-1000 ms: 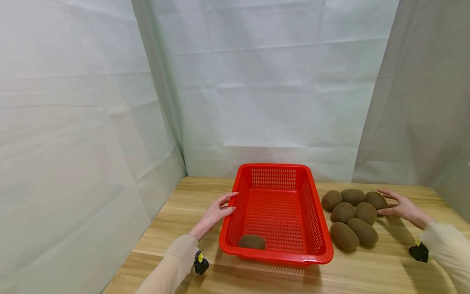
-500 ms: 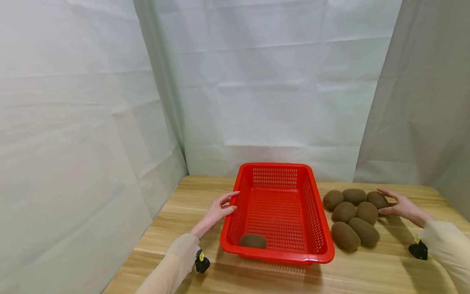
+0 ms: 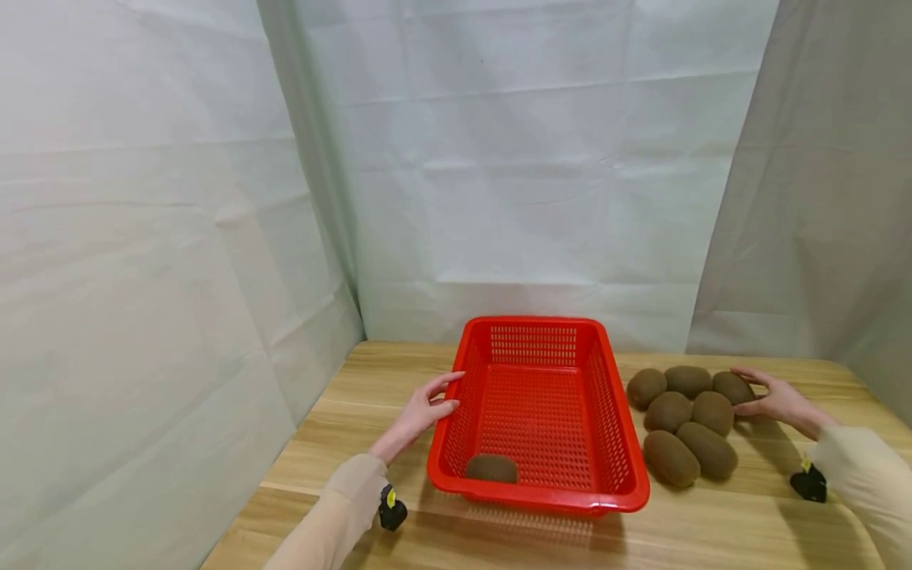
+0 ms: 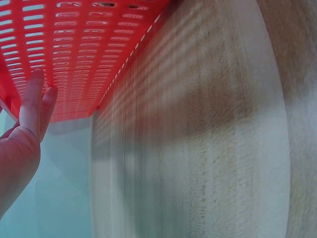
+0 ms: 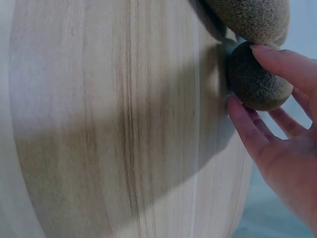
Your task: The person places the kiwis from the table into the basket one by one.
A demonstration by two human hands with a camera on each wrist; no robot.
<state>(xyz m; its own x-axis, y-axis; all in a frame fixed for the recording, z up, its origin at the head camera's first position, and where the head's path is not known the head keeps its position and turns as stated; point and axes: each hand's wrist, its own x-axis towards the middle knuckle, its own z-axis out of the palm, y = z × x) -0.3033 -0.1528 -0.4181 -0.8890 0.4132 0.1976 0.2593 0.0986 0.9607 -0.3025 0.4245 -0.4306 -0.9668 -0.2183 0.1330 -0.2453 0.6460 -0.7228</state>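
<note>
A red plastic basket [image 3: 534, 499] with slotted walls stands on the wooden table, and one brown kiwi [image 3: 492, 469] lies inside at its near left corner. My left hand [image 3: 422, 410] holds the basket's left rim; in the left wrist view, some of its fingers [image 4: 32, 101] lie against the outer wall. To the basket's right, several kiwis [image 3: 670, 457] are grouped close together. My right hand [image 3: 778, 402] has thumb and fingers round the far right kiwi [image 3: 732, 387] of that group. The right wrist view shows this kiwi [image 5: 257, 79] between thumb and fingertips, low at the tabletop.
The table [image 3: 349, 400] has pale wood grain. White cloth [image 3: 520, 198] hangs behind it, and more cloth [image 3: 142, 277] closes off the left side. Beside the held kiwi, another kiwi [image 5: 252, 17] sits right against it in the right wrist view.
The head view has shifted very slightly. Both hands stay where they were, the left at the basket rim and the right at the same kiwi.
</note>
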